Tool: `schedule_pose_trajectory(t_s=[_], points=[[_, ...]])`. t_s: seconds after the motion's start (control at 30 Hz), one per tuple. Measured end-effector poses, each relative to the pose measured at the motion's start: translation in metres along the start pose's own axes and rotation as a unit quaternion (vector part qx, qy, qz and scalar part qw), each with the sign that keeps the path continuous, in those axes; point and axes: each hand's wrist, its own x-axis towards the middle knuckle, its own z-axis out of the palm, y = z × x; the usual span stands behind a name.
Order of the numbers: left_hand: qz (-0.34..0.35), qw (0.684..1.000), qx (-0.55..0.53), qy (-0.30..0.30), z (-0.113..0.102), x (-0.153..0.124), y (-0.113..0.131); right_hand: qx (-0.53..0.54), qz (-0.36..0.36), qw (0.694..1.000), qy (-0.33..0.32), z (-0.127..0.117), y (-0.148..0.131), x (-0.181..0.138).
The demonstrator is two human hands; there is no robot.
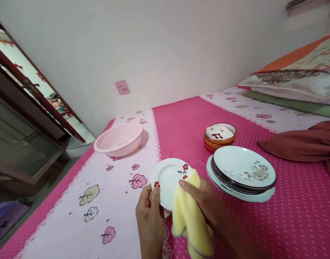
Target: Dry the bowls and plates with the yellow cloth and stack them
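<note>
A small white plate (167, 177) with red flowers on its rim is held up above the bed. My left hand (150, 208) grips its left edge, thumb on top and fingers beneath. A yellow cloth (190, 219) hangs from my right hand (205, 199), which presses it over the plate's right rim with the thumb. The cloth covers part of the plate. To the right of my right hand stands a stack of larger plates (244, 169), the top one white with a brown flower print and dark rim.
Behind the plate stack are stacked small bowls (220, 133) with orange sides. A pink basin (120, 140) stands at the left on the patterned bedsheet (121, 201). A reddish-brown cloth (302, 145) and pillows (299, 79) lie at the right. A wall (170, 50) rises behind.
</note>
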Motion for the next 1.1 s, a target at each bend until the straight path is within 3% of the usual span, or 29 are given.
schedule_pose_trajectory(t_s=[0.27, 0.47, 0.7, 0.87, 1.0, 1.1], points=[[0.000, 0.998, 0.016, 0.057, 0.009, -0.004, -0.005, 0.142, 0.041, 0.988, 0.041, 0.022, 0.011, -0.006], [-0.001, 0.998, 0.008, 0.068, 0.009, -0.003, -0.008, 0.166, 0.000, 0.985, 0.046, 0.030, 0.022, -0.011], [-0.041, 0.999, -0.012, -0.011, 0.005, -0.002, 0.001, 0.163, 0.052, 0.985, -0.037, 0.004, 0.013, -0.006], [-0.044, 0.997, -0.016, -0.069, 0.003, 0.000, 0.001, 0.174, 0.046, 0.983, -0.014, -0.006, 0.015, -0.008], [-0.045, 0.999, 0.013, -0.026, 0.009, -0.003, -0.004, 0.257, 0.043, 0.965, -0.026, 0.001, 0.035, -0.010], [-0.045, 0.999, 0.015, 0.016, 0.016, -0.006, -0.009, 0.275, 0.018, 0.961, 0.000, 0.007, 0.047, -0.007]])
